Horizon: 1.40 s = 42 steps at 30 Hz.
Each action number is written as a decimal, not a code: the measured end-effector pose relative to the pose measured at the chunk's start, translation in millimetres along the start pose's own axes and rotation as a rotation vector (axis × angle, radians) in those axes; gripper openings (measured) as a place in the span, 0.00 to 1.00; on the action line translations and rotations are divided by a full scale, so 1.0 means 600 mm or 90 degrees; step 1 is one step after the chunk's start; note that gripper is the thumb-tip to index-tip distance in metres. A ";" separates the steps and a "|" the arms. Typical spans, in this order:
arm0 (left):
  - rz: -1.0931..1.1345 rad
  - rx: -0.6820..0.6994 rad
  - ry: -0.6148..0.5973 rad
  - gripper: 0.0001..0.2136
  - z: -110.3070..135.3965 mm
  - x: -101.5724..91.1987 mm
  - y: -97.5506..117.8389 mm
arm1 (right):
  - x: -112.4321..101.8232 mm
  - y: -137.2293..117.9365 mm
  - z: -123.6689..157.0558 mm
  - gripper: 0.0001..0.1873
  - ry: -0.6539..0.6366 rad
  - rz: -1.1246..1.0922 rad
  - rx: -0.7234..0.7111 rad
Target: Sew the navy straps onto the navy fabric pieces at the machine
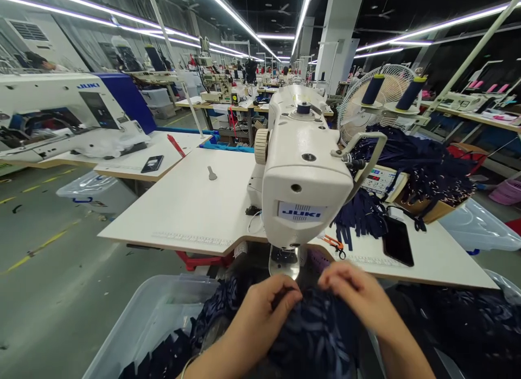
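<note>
My left hand [266, 305] and my right hand [352, 292] are close together just below the foot of a white sewing machine [303, 172]. Both pinch a piece of dark navy fabric [313, 327] with pale markings that lies bunched over my lap. The left fingers curl round a fold of the cloth. The right fingers press together on its edge. The needle area [285, 259] sits directly above the hands.
A black phone [398, 240], orange snips [334, 243] and a heap of navy strips [411, 172] lie on the white table [191, 205]. A clear plastic bin [150, 319] with more navy pieces stands at lower left. Other machines and a fan [378, 102] stand behind.
</note>
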<state>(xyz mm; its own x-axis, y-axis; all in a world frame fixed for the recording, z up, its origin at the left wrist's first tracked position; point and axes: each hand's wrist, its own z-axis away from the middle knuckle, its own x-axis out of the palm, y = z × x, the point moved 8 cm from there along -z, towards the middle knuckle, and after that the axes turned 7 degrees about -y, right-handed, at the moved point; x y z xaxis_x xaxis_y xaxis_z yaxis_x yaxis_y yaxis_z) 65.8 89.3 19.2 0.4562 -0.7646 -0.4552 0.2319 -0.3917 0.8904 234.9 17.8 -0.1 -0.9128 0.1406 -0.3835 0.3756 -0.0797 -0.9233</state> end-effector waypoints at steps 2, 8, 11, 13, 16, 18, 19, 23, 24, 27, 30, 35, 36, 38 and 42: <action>-0.096 0.022 0.047 0.08 -0.007 -0.023 0.000 | -0.087 0.070 -0.026 0.15 0.200 0.037 0.102; -0.475 0.141 0.107 0.08 -0.033 -0.025 0.009 | -0.204 0.234 -0.094 0.13 0.359 0.026 0.208; -0.566 0.212 0.231 0.08 -0.026 -0.022 0.017 | -0.207 0.252 -0.094 0.16 0.360 -0.063 0.195; -0.577 0.252 0.279 0.10 -0.016 -0.017 0.020 | -0.201 0.242 -0.082 0.20 0.365 -0.152 0.164; -0.580 0.263 0.272 0.14 -0.006 -0.002 0.020 | -0.166 0.207 -0.063 0.29 0.342 -0.296 0.114; -0.603 0.236 0.274 0.18 -0.001 0.006 0.019 | -0.120 0.176 -0.054 0.30 0.299 -0.370 0.103; -0.609 0.228 0.270 0.18 0.000 0.009 0.019 | -0.091 0.161 -0.052 0.29 0.268 -0.399 0.108; -0.560 0.243 0.232 0.10 0.006 0.012 0.017 | 0.032 0.099 -0.057 0.21 0.080 -0.463 0.136; -0.540 0.255 0.225 0.10 0.009 0.009 0.017 | 0.051 0.085 -0.061 0.19 0.042 -0.445 0.123; -0.491 0.282 0.206 0.10 0.015 -0.003 0.011 | 0.065 0.061 -0.076 0.17 0.038 -0.328 0.062; -0.436 0.287 0.212 0.10 0.017 -0.014 0.000 | 0.056 0.060 -0.084 0.19 0.100 -0.232 0.041; -0.323 0.285 0.247 0.10 0.012 -0.027 -0.014 | 0.059 0.049 -0.077 0.18 0.178 -0.112 0.024; -0.317 0.289 0.247 0.10 0.012 -0.028 -0.013 | 0.063 0.047 -0.075 0.18 0.188 -0.111 0.027; -0.323 0.302 0.242 0.10 0.011 -0.028 -0.010 | 0.071 0.045 -0.073 0.18 0.200 -0.135 0.034; -0.356 0.316 0.227 0.10 0.011 -0.026 -0.006 | 0.080 0.042 -0.072 0.18 0.227 -0.184 0.046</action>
<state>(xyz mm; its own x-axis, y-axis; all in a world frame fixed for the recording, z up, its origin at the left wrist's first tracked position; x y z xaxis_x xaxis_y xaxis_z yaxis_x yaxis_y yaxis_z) 52.3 99.4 23.2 0.6507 -0.2136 -0.7287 0.1378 -0.9105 0.3899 207.6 65.2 -42.9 -0.8615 0.4967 -0.1052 0.0899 -0.0547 -0.9944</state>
